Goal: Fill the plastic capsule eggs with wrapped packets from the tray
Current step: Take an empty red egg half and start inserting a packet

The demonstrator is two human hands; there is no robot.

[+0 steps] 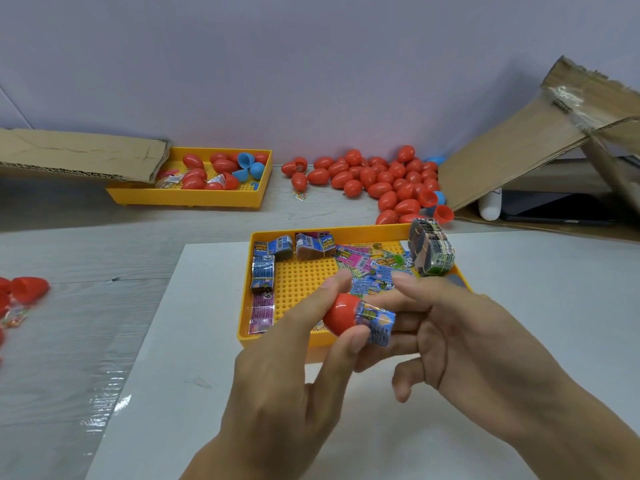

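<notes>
Fingers of your left hand pinch a red egg half; your right hand holds a wrapped packet at its mouth. Just beyond both hands sits the packet tray.

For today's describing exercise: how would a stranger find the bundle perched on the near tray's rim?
Start at the near yellow tray. On its far right rim sits the banded bundle. Unlike the packets lying flat inside, it perches tilted.
</notes>
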